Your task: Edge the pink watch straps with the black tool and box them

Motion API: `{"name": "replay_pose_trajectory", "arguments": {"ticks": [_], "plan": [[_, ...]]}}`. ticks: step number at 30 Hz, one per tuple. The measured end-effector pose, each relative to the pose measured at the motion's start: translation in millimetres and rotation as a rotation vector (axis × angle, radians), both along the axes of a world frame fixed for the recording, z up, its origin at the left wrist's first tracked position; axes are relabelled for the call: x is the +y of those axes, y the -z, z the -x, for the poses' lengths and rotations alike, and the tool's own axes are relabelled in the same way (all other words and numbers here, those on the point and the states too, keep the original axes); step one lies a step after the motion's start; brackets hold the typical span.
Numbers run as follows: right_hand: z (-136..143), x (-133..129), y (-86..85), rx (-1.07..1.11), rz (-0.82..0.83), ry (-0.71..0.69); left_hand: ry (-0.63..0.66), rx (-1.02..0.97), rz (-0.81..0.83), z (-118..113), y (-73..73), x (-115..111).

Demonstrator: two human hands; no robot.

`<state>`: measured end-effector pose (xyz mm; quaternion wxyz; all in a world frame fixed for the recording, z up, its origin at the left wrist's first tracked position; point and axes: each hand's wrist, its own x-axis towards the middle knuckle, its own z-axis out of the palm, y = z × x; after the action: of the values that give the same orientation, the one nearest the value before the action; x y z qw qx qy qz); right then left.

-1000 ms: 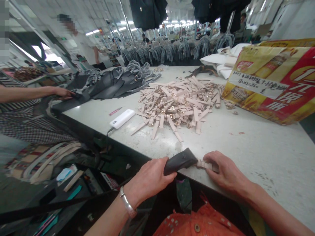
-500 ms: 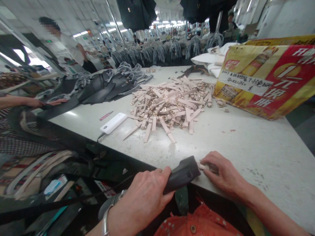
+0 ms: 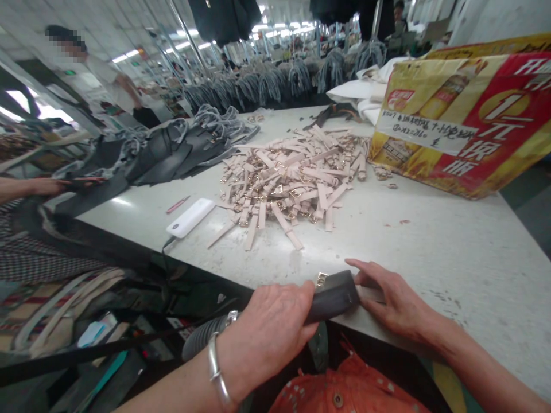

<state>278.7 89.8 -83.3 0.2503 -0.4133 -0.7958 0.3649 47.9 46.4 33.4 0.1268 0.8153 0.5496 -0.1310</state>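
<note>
My left hand (image 3: 275, 315) is wrapped round a black leather piece (image 3: 338, 301) at the table's front edge, thumb below and fingers on top. A small gold buckle (image 3: 321, 279) shows on its upper side, just past my fingers. From the right end of the leather, a pale strap (image 3: 371, 294) runs between the thumb and fingers of my right hand (image 3: 398, 298). My right index finger is stretched out above the strap. Beyond my hands lies a heap of pale pink buckled straps (image 3: 284, 178).
A white power bank (image 3: 190, 218) and a red pen-like tool (image 3: 178, 205) lie left of the heap. Black leather pieces (image 3: 172, 152) are piled farther left, by another person's hand (image 3: 47, 186). A yellow and red carton (image 3: 456, 123) stands at right.
The black leather piece and my left hand have shifted slightly right, and the gold buckle now shows. My right index finger has lifted and straightened. The view has tilted slightly.
</note>
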Motion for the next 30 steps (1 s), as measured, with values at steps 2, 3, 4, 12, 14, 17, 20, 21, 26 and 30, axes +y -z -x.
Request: {"name": "replay_pose_trajectory", "arguments": {"ticks": [2,3,4,12,14,17,20,21,26,30], "plan": [[-0.1,0.3,-0.4,0.000,0.000,0.006,0.013,0.000,0.022,2.3,-2.5,5.2],[-0.3,0.2,-0.7,-0.001,-0.001,0.008,0.023,0.000,0.028,4.0,-3.5,6.6],[-0.5,0.1,-0.9,-0.005,0.000,0.007,0.034,-0.001,0.036,6.0,-4.4,7.1],[-1.0,-2.0,-1.1,-0.028,-0.040,0.004,0.082,0.002,0.032,9.7,-6.2,2.7],[-0.4,-1.9,-1.4,-0.031,-0.047,0.014,0.099,-0.006,0.022,6.2,-4.9,6.8],[0.5,-1.3,-2.4,-0.036,-0.046,0.014,0.095,-0.021,0.002,4.4,0.0,12.8],[0.9,-1.1,-3.5,-0.042,-0.043,0.022,0.014,-0.070,0.003,8.4,8.1,15.8],[0.9,-1.3,-3.7,-0.041,-0.041,0.028,-0.018,-0.097,0.006,10.5,11.1,16.6],[0.1,-1.9,-1.6,-0.027,-0.028,0.035,-0.139,-0.200,0.008,24.4,19.6,23.2],[-0.8,-0.8,2.9,-0.027,-0.036,0.038,-0.223,-0.173,0.000,42.4,13.9,25.1]]}}
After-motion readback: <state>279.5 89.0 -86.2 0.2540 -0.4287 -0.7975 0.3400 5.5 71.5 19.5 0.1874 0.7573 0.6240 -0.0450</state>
